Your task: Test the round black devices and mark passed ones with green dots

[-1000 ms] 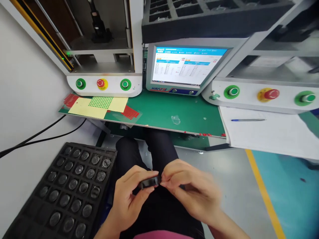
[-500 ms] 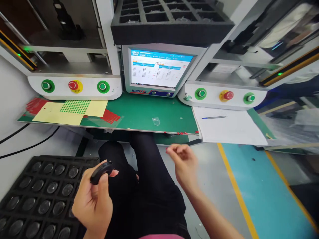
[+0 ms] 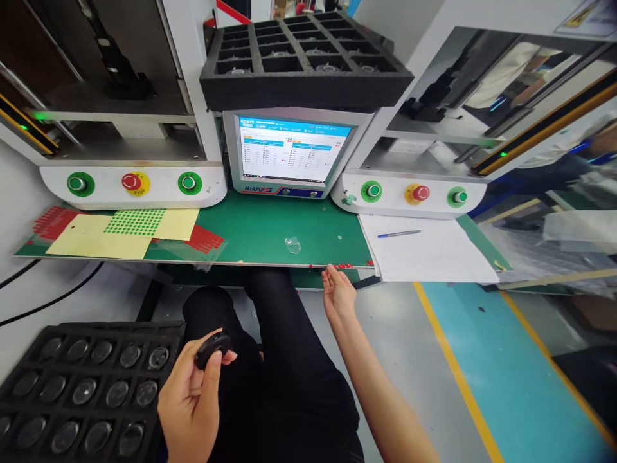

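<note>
Between the thumb and fingers of my left hand [image 3: 193, 392] is a round black part [image 3: 213, 349], held tilted above my lap. My right hand [image 3: 339, 292] is at the front edge of the green table [image 3: 250, 225], its fingers drawn together beside several small red stickers [image 3: 343, 265] on that edge. Anything between those fingertips is too small to make out. A black foam tray [image 3: 91, 354] with round dark parts in its pockets lies at the lower left.
Yellow sheets [image 3: 101, 241] with green dots and red sticker sheets [image 3: 205, 239] lie on the table's left. A pen [image 3: 399, 234] rests on white paper [image 3: 434, 254] at the right. Behind stand a monitor [image 3: 289, 154], a raised foam tray [image 3: 308, 90] and two machines with buttons.
My right hand has moved forward to the table edge, where a small red piece showed at its fingertips before. My left hand, still holding the black part, has shifted slightly right and down.
</note>
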Demonstrator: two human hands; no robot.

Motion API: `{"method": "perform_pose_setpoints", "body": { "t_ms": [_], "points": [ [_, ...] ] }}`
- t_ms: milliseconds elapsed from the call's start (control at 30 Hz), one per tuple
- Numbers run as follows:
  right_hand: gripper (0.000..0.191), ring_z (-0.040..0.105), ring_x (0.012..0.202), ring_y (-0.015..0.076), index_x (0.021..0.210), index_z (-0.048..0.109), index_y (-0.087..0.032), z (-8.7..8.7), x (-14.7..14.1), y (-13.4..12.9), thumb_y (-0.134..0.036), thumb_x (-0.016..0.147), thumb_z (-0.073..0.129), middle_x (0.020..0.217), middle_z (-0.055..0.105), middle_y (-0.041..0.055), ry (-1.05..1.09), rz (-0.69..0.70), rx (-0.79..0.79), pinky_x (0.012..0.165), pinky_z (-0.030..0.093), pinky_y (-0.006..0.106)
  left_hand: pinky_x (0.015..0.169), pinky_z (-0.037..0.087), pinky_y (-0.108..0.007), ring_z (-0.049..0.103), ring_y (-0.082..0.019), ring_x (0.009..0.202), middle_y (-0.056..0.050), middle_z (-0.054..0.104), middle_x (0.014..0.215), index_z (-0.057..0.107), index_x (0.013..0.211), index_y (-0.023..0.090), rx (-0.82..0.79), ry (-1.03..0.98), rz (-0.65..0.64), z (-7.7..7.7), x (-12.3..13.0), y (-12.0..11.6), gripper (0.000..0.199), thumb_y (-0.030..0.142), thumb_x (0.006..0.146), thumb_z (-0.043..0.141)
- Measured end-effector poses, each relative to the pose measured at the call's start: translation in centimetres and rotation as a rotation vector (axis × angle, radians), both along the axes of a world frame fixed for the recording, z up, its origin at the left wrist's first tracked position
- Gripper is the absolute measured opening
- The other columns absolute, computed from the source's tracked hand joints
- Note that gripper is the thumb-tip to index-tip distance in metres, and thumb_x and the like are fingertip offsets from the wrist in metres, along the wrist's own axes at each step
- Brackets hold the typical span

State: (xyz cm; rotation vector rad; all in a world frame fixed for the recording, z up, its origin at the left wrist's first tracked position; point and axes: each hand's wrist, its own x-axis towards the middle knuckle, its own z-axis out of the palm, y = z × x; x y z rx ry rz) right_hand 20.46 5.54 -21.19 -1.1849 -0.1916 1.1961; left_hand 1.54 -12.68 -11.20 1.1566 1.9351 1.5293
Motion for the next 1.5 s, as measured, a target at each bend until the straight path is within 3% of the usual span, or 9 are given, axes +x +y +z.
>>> {"method": "perform_pose_setpoints", "body": {
  "t_ms": [267,467,567,733,867,1033,1167,1300,1500],
  "points": [
    [0.056,0.063,0.06,0.0074,0.065,0.04,-0.022,-0.7,0.0,0.7,-0.038,0.048,0.09,0.061,0.058,-0.0088,-0.145,0.033,-0.032,0.068,0.06,0.022,0.066,0.059,-0.02,0.068,-0.012,0.067,0.0,0.068,0.078,0.068,0.1,0.02,0.014,-0.009,-0.062,-0.7,0.2,0.4,0.016,0.024,0.089,0.058],
    [0.049,0.048,0.041,0.0087,0.063,0.043,-0.022,1.1,0.7,-1.5,-0.06,0.06,0.074,0.048,0.042,-0.0099,-0.415,0.284,-0.01,0.043,0.047,0.024,0.067,0.058,-0.018,0.068,-0.011,0.068,0.0,0.068,0.081,0.068,0.101,0.022,0.021,-0.042,-0.103,-0.9,0.0,0.2,0.016,0.023,0.089,0.057],
    [0.036,0.049,0.048,0.0098,0.062,0.05,-0.021,3.9,1.1,-1.1,-0.05,0.065,0.071,0.051,0.047,-0.0072,-0.63,0.431,0.082,0.05,0.045,0.024,0.068,0.058,-0.02,0.069,-0.012,0.069,-0.001,0.068,0.082,0.069,0.1,0.021,-0.02,-0.081,-0.108,-0.7,-0.3,-0.2,0.017,0.027,0.088,0.058],
    [0.019,0.061,0.074,0.0149,0.069,0.059,-0.021,7.3,-0.5,4.9,-0.017,0.058,0.075,0.072,0.065,-0.0024,-0.942,0.725,0.183,0.076,0.048,0.029,0.068,0.059,-0.024,0.07,-0.018,0.074,-0.004,0.071,0.079,0.07,0.089,0.018,-0.17,-0.254,-0.024,-0.6,-0.6,-0.8,0.025,0.04,0.084,0.06],
    [0.029,0.059,0.062,0.0149,0.066,0.056,-0.02,7.3,-2.8,9.0,-0.003,0.051,0.074,0.056,0.058,-0.0059,-1.096,0.894,0.14,0.072,0.048,0.03,0.073,0.058,-0.028,0.069,-0.022,0.081,-0.005,0.072,0.084,0.071,0.091,0.018,-0.24,-0.298,0.009,-1.2,-1.0,-1.8,0.032,0.047,0.08,0.062],
    [0.031,0.053,0.047,0.0127,0.063,0.055,-0.018,8.2,-4.1,10.1,0.002,0.047,0.072,0.045,0.055,-0.0067,-1.119,1.065,0.117,0.057,0.047,0.028,0.072,0.055,-0.028,0.066,-0.019,0.075,-0.004,0.07,0.082,0.068,0.094,0.018,-0.271,-0.394,0.07,-1.8,-1.8,-2.8,0.034,0.047,0.077,0.065],
    [0.029,0.055,0.053,0.0108,0.072,0.058,-0.018,10.7,-4.1,7.1,-0.012,0.053,0.079,0.056,0.057,-0.0052,-1.009,1.108,0.225,0.058,0.048,0.025,0.067,0.053,-0.026,0.064,-0.015,0.067,-0.003,0.07,0.078,0.062,0.089,0.018,-0.22,-0.619,0.062,-1.6,-1.5,-2.9,0.028,0.043,0.077,0.067],
    [0.036,0.059,0.062,0.011,0.084,0.062,-0.021,13.2,-4.3,0.0,-0.026,0.057,0.084,0.069,0.06,-0.0027,-0.643,1.14,0.42,0.061,0.052,0.024,0.072,0.052,-0.025,0.065,-0.014,0.075,-0.008,0.072,0.101,0.058,0.091,0.017,-0.15,-0.827,-0.019,-1.3,-0.8,-2.9,0.024,0.04,0.083,0.062],
    [0.035,0.06,0.058,0.0103,0.09,0.065,-0.023,13.5,-5.2,-9.2,-0.021,0.061,0.085,0.068,0.065,-0.0015,-0.277,1.197,0.308,0.056,0.053,0.022,0.057,0.045,-0.019,0.054,-0.007,0.06,-0.011,0.072,0.105,0.062,0.092,0.014,-0.095,-0.834,-0.089,-0.5,-0.4,-2.8,0.019,0.032,0.085,0.063]
  ]
}}
